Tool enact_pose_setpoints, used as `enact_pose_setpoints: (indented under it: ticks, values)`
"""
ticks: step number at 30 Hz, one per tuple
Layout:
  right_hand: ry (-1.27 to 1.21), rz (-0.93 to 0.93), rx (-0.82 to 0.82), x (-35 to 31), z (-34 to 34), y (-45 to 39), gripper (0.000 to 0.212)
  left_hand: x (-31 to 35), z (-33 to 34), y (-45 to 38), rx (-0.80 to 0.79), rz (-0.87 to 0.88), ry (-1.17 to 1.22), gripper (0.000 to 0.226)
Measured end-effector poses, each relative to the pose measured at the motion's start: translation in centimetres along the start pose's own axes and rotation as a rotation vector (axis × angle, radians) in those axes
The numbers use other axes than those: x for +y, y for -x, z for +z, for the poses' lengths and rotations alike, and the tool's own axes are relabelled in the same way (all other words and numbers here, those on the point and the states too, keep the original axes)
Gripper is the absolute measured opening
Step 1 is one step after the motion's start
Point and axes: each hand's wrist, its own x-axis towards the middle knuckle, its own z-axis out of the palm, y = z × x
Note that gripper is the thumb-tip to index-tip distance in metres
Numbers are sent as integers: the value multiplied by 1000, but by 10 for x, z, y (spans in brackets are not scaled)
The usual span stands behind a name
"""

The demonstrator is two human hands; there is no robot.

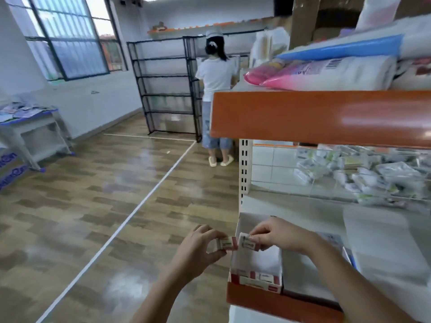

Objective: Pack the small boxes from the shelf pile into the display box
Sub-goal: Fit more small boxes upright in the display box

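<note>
Display box [242,220], lower centre: few boxes [256,277] at front. Left hand [198,245] pinches box [222,244]; right hand [277,234] pinches second box [247,243] above it.

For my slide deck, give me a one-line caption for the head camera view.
Both hands, left and right, each hold a small box over the white display box on the shelf.

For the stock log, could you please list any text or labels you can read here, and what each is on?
None can be read for certain.
Small box in the left hand: red-and-white label, print blurred.
Small box in the right hand: print blurred.
Boxes in the display box: too small.
Blue lettering on the carton at far left: cut off, unclear.
Pink-and-white bag on the upper shelf: dark print smeared.
</note>
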Motion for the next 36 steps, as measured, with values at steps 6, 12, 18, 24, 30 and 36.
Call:
enact_pose_setpoints:
  ticks: [6,12,18,24,30,36]
  values:
    - [119,127,59,-1,8,12,13,-11,-1,-13,-68,115,103,38]
    - [256,178,57,-9,22,9,18,-5,-4,-18,-79,153,215,34]
    - [322,200,-52,-18,30,4,33,-4,-9,-15,-22,171,281,34]
    - [317,237,13,-21,39,-3,28,-4,-14,-9,-30,189,269,33]
    - [294,247,104,-17,45,-4,20,-4,-16,-9,-25,182,256,34]
    - [341,274,178,-16,53,-4,19,-4,-14,-12,-25,182,267,34]
